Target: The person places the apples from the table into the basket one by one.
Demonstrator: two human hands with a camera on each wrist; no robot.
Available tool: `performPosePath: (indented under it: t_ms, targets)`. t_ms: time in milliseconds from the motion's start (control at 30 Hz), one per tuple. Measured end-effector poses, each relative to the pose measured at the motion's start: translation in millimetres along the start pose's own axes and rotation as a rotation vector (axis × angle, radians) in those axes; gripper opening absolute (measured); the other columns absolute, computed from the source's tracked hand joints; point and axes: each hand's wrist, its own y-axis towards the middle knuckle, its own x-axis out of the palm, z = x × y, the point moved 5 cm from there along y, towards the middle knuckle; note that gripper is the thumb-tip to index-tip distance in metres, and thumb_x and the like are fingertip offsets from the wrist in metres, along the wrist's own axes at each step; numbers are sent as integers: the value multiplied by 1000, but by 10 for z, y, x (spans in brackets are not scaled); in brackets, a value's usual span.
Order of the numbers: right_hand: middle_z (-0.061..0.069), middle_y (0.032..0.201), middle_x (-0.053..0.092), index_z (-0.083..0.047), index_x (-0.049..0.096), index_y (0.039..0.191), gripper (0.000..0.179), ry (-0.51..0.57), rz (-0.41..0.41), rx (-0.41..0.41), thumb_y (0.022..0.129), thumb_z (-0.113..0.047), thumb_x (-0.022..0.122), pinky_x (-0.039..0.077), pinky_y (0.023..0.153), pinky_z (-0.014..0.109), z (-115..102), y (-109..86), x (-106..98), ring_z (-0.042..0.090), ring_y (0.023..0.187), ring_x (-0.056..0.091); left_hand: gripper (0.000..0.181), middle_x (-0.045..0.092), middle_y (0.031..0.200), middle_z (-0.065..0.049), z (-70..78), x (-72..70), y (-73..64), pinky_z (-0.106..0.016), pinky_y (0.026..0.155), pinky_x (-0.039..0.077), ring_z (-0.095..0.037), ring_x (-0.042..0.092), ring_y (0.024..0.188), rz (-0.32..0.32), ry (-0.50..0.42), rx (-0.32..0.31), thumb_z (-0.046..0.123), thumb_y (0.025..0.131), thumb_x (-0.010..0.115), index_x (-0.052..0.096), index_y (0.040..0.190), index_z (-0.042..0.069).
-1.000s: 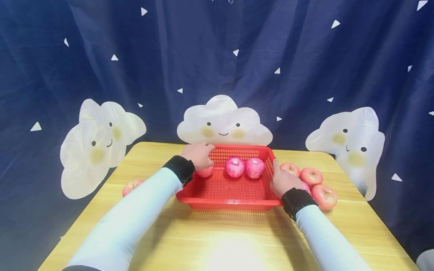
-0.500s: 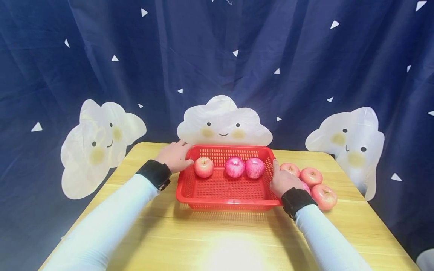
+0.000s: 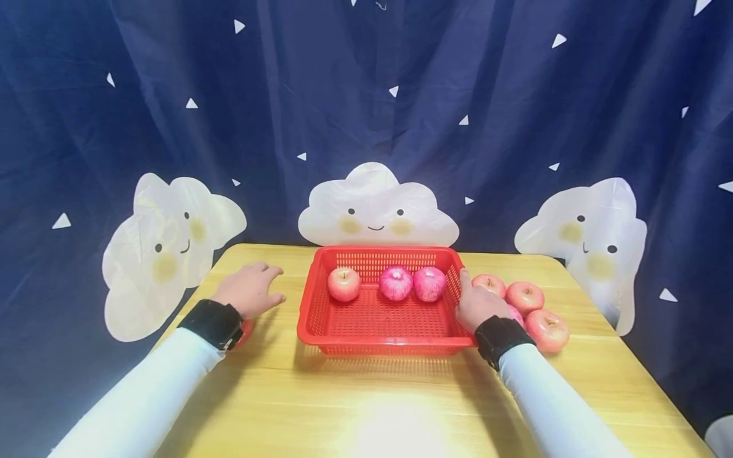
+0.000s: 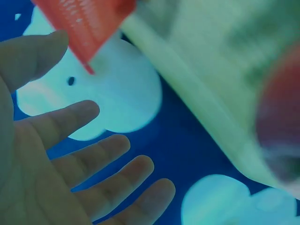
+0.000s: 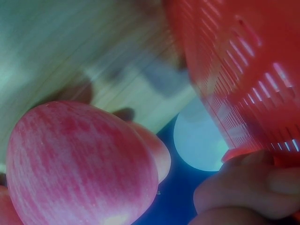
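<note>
A red plastic basket (image 3: 389,341) sits mid-table and holds a light red apple (image 3: 344,284) at its left and two deeper pink apples (image 3: 396,283) side by side. My right hand (image 3: 481,305) grips the basket's right rim; its curled fingers (image 5: 248,187) show there in the right wrist view. Left of the basket, my left hand (image 3: 249,292) is over the table, spread and holding nothing. Another apple (image 3: 247,331) lies under its wrist, mostly hidden by the wristband, and appears blurred at the right edge of the left wrist view.
Several apples (image 3: 525,297) cluster on the table right of the basket, close beside my right hand; a striped pink apple (image 5: 84,164) fills much of the right wrist view. The wooden table (image 3: 321,407) ends at a dark blue curtain (image 3: 343,95) with white clouds.
My left hand has moved from over the light red apple in the basket, out across the left rim, to above the table near the left apple. The right hand stays on the rim.
</note>
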Motion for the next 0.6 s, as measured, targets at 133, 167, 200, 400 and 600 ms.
performPosePath:
  t_ms: [133,167,200,400,600]
  targets:
    - [19,100,68,-3,11,161,77,-7,1,-8,101,-22,55,58,77,58,1,5,5,36,92,68,61,60,127,-24,-154,84,-165,-61,98,46,-46,56,117,-29,9,-18,37,86,75,61,135,3]
    - [20,101,68,-3,11,161,77,-12,6,-12,101,-22,54,58,76,58,0,4,2,37,92,68,62,60,127,-24,-189,108,-196,-62,98,46,-46,56,117,-36,7,-27,38,86,75,61,135,3]
    - [21,101,68,-2,12,161,76,-16,13,-16,101,-22,54,58,76,58,2,4,-2,37,92,68,62,60,127,-24,-220,130,-227,-62,98,45,-47,55,117,-41,4,-33,38,86,75,61,135,3]
    - [17,93,67,-1,11,161,77,2,13,-23,100,-22,54,59,71,53,19,7,2,35,86,68,67,57,129,-26,-355,279,-370,-67,91,48,-49,54,115,-87,-30,-90,40,83,77,59,136,4]
    - [13,83,64,-3,9,161,76,38,-7,-14,102,-22,52,59,65,46,33,22,29,31,78,67,71,57,128,-25,-409,370,-460,-65,86,51,-48,57,110,-104,-37,-104,41,79,80,59,136,5]
